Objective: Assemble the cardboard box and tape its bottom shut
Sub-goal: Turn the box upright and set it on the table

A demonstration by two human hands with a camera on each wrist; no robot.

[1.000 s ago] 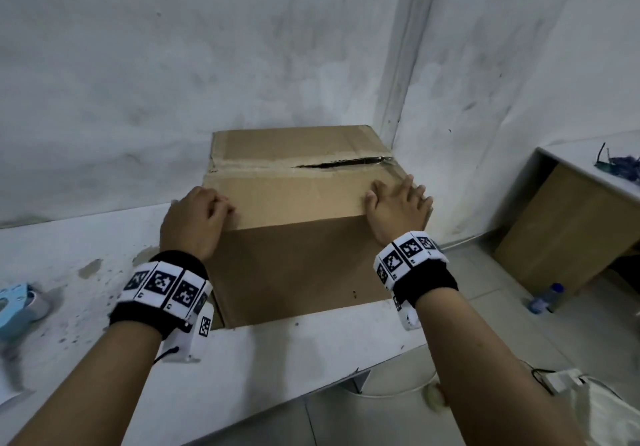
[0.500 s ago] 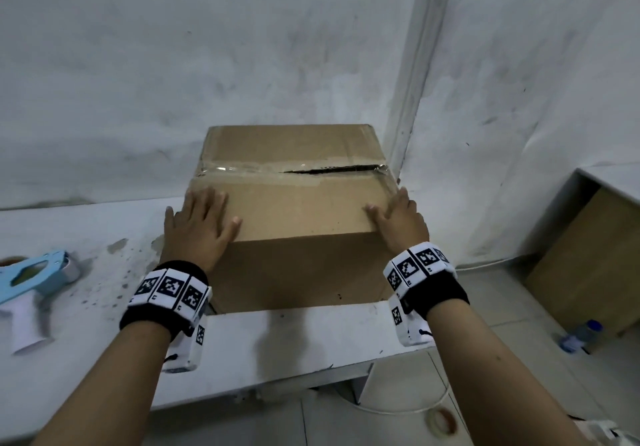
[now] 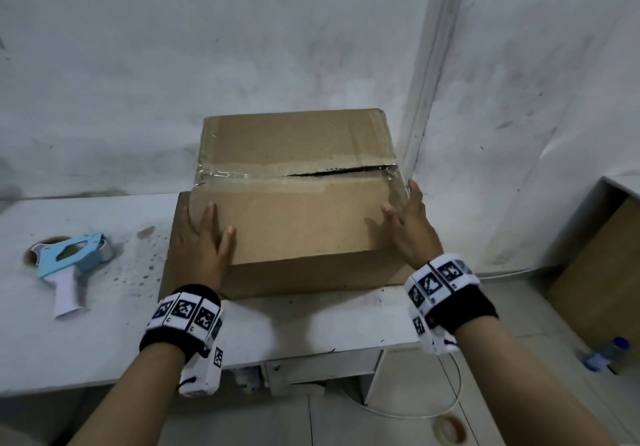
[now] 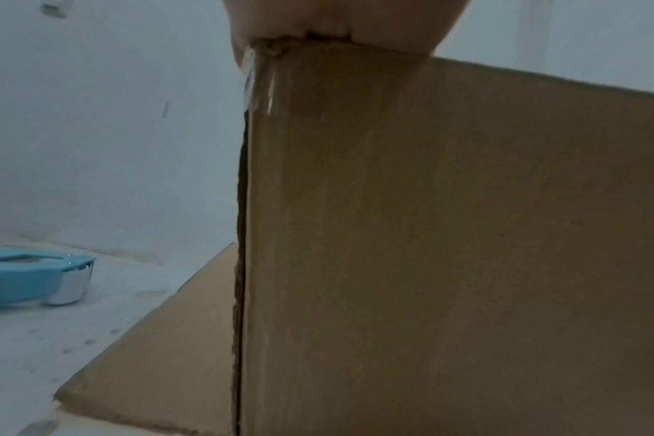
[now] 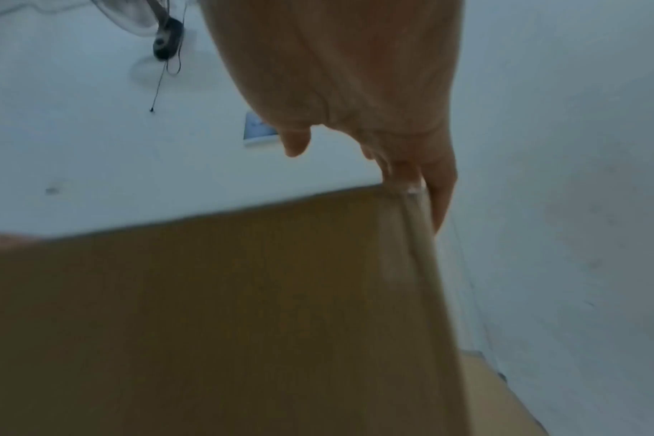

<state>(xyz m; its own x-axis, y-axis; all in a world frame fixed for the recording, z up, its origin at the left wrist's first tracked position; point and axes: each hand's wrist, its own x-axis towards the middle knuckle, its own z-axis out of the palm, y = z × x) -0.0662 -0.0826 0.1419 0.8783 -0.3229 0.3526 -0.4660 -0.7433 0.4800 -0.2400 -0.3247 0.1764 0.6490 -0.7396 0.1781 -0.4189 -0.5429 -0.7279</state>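
A brown cardboard box [image 3: 301, 224] stands on the white table [image 3: 311, 321] against the wall. Clear tape [image 3: 242, 172] runs along its top seam, and a dark gap [image 3: 332, 170] shows in the seam's right half. My left hand [image 3: 202, 237] lies flat on the near left top corner, fingers straight. My right hand [image 3: 410, 227] rests on the near right top corner, fingers straight along the right edge. A loose flap [image 3: 175, 248] sticks out on the table at the box's left. In the wrist views my left palm [image 4: 340, 20] presses the corner and my right hand [image 5: 355, 73] reaches along the box [image 5: 224, 309].
A blue and white tape dispenser [image 3: 69, 258] lies on the table left of the box. The wall and a vertical white strip [image 3: 426, 99] stand close behind. At right are a wooden cabinet [image 3: 595, 272], a bottle [image 3: 606, 354] and a tape roll [image 3: 450, 428] on the floor.
My left hand has gone from curled at the box's left edge to flat on its top. My right hand has slid to the right edge. The view has shifted left, showing the dispenser.
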